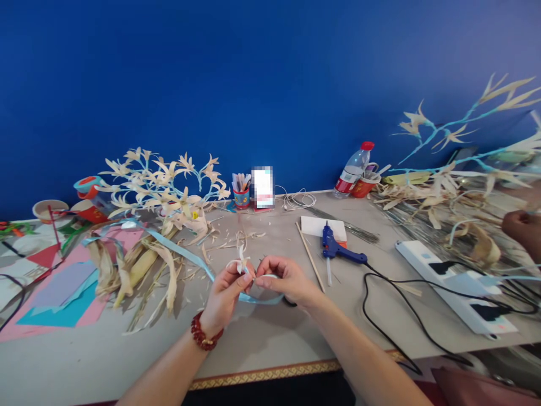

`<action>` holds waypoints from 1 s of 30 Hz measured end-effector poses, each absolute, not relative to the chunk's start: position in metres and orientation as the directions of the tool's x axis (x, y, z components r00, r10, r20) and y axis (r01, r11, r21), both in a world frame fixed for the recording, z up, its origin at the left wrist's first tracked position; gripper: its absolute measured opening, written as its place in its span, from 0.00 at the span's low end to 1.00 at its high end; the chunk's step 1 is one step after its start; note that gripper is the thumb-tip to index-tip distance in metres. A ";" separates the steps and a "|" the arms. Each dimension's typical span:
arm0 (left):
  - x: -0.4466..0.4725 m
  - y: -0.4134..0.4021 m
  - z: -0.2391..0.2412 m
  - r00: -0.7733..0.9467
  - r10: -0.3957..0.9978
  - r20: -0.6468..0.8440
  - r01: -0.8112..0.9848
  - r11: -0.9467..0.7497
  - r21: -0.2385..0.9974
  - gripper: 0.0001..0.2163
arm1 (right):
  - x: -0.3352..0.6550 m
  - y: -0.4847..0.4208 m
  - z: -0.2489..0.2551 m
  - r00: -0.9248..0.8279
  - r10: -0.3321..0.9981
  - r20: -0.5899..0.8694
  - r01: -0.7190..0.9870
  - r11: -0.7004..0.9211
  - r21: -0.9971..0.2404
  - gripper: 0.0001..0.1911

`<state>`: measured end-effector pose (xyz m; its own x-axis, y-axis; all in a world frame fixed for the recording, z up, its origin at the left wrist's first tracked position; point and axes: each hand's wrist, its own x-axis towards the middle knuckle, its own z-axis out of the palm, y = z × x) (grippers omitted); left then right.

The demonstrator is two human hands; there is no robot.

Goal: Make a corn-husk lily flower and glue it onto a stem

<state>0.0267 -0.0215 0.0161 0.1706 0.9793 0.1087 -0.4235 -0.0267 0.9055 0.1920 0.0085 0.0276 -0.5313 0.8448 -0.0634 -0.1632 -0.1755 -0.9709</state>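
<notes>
One head-worn camera is looking forward and down over two bare hands (285, 278) close in the foreground, with a broad grey desk (274, 344) spreading around them and a plain deep-blue wall (253, 84) rising behind.

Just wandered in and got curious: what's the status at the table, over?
Left fingers pinching pale flower. Right fingers pinched beside it, hold unclear. Blue ribbon looping below. Glue gun lying apart, to the right.

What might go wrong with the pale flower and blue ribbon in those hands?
The pale flower looks thin, so the left hand might crush it. The blue ribbon loops loosely and could twist. The black cord dips over the table edge; a snag might drag the blue glue gun.
</notes>
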 end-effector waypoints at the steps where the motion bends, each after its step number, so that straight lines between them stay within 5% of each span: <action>1: 0.027 -0.022 0.016 0.174 0.979 0.109 -0.427 -0.025 0.904 0.06 | 0.192 0.009 0.026 -0.541 0.837 -0.075 -0.161 -0.190 -0.968 0.15; 17: 0.024 -0.023 0.013 0.217 0.973 0.079 -0.444 0.026 0.896 0.05 | 0.189 0.007 0.021 -0.582 0.811 -0.055 -0.249 -0.243 -0.938 0.15; 26: 0.034 -0.022 0.003 -0.014 0.999 0.049 -0.364 -0.050 0.930 0.06 | 0.188 0.005 0.023 -0.385 0.912 0.142 0.012 0.159 -0.987 0.12; 30: 0.033 -0.021 0.005 -0.031 0.997 0.071 -0.313 -0.077 0.947 0.06 | 0.189 0.006 0.023 -0.405 0.906 0.119 0.045 0.150 -0.988 0.12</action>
<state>0.0326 -0.0206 0.0055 -0.0306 0.9970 0.0708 -0.3130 -0.0769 0.9466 0.1886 0.0065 0.0234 -0.4052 0.9064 0.1194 0.0454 0.1504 -0.9876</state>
